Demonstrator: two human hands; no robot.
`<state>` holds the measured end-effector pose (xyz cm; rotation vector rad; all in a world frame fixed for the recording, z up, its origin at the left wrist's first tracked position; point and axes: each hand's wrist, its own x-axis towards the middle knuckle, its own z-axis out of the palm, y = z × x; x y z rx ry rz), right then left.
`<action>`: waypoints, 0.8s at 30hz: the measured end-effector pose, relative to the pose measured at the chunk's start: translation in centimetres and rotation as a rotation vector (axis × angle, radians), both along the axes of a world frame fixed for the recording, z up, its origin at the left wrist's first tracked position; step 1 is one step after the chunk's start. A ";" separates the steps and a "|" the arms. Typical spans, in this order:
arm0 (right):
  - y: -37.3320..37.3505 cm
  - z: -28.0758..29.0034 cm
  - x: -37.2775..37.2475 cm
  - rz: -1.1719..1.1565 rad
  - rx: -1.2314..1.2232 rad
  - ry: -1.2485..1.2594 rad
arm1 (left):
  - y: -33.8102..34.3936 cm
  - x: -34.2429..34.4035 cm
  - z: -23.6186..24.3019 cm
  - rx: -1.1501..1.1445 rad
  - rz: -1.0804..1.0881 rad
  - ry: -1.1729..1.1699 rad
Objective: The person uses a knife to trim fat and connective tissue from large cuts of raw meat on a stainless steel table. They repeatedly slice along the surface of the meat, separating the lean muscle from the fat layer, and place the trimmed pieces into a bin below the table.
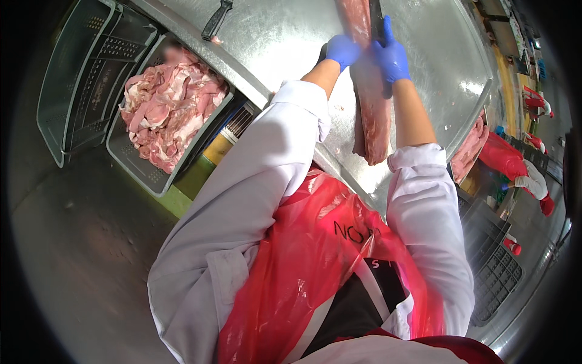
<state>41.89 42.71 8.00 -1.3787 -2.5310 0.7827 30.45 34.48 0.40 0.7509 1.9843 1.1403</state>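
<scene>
A long, pale pink loin of meat lies lengthwise on the metal table, running away from me, with a darker strip along its left edge. My left hand, in a blue glove, is closed at the loin's left edge; its fingers are slightly blurred. My right hand, gloved the same way, is closed round a knife, thumb stretched along it. The knife's dark blade points away from me over the loin's right side. The handle is mostly hidden in my palm.
A second knife with a black handle lies on the metal table at the far left. Beside the table, a grey crate holds meat trimmings. Stacked crates stand left; more meat is at right. Co-workers stand beyond.
</scene>
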 end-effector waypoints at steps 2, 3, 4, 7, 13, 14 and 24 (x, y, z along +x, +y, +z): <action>0.6 -1.1 1.6 -0.025 0.006 0.011 | -0.3 0.7 0.5 0.000 0.012 -0.137; 0.9 -1.4 2.3 -0.040 0.011 0.017 | -0.7 0.7 0.7 0.019 -0.016 -0.216; 0.7 -1.4 1.6 0.007 0.042 -0.005 | -0.8 -0.1 0.2 0.009 -0.071 -0.154; -2.1 0.5 -0.2 0.116 0.137 -0.163 | -0.8 -0.5 -2.9 0.065 -0.153 0.058; -6.1 -1.0 1.2 0.232 0.224 -0.453 | -0.5 -1.0 -3.1 0.017 -0.157 -0.033; -8.1 -0.7 2.3 0.213 0.199 -0.494 | -0.9 -1.3 -2.7 0.012 -0.105 -0.053; -21.6 4.5 21.3 0.034 -0.075 -0.303 | -6.9 -10.0 -1.7 0.367 0.096 -0.461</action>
